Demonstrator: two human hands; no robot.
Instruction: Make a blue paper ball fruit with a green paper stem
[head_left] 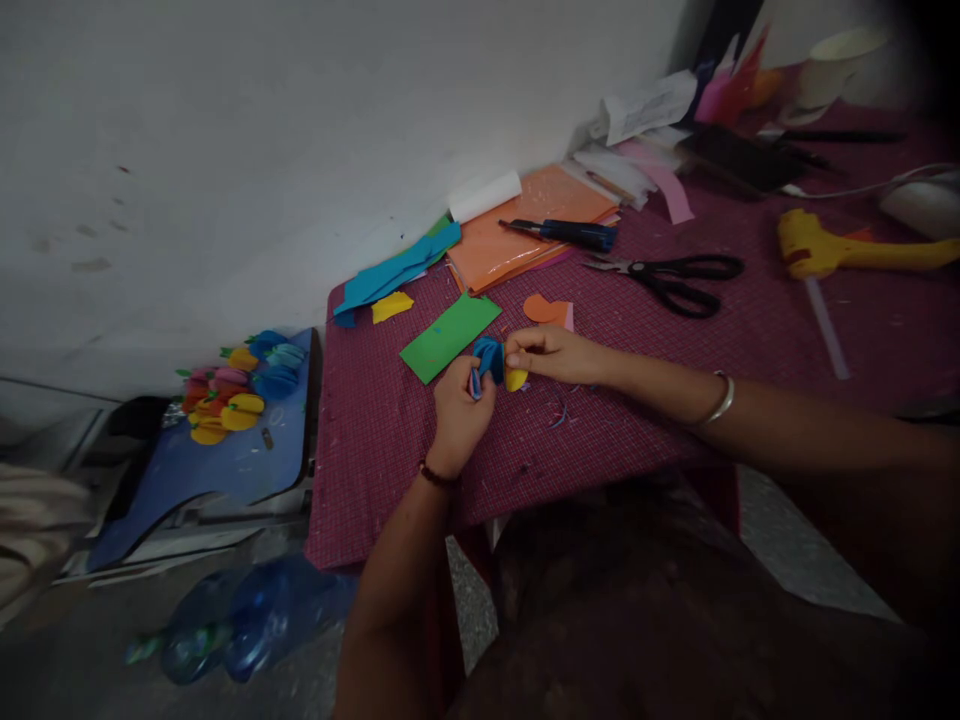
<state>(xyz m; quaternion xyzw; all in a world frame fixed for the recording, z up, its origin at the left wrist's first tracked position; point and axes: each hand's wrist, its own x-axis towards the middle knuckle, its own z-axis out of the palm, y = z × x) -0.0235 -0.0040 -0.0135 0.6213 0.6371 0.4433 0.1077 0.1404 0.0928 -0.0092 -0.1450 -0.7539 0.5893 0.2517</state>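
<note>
Near the left edge of the bench (390,470), a little in from its front edge, the left hand (459,410) is closed around a blue folded paper piece (489,358). Its fingers are curled and pressed together so the folds stand up out of the fist, just above the cloth. The right hand (551,352) comes in from the right side, thumb and fingertips pinching a small yellow piece (515,379) that touches the blue one. Both look like thin craft paper: very light, soft enough to crease under a hard squeeze, and likely to spring open if the folds are let go. The safer hold seems to be low on the folded spine of the blue piece, with a gentle pinch on the flat of the yellow one, away from its edges. Just beyond the hands lie a green paper rectangle (450,336) and an orange cut-out (544,309); black scissors (667,275) rest farther toward the back right.
</note>
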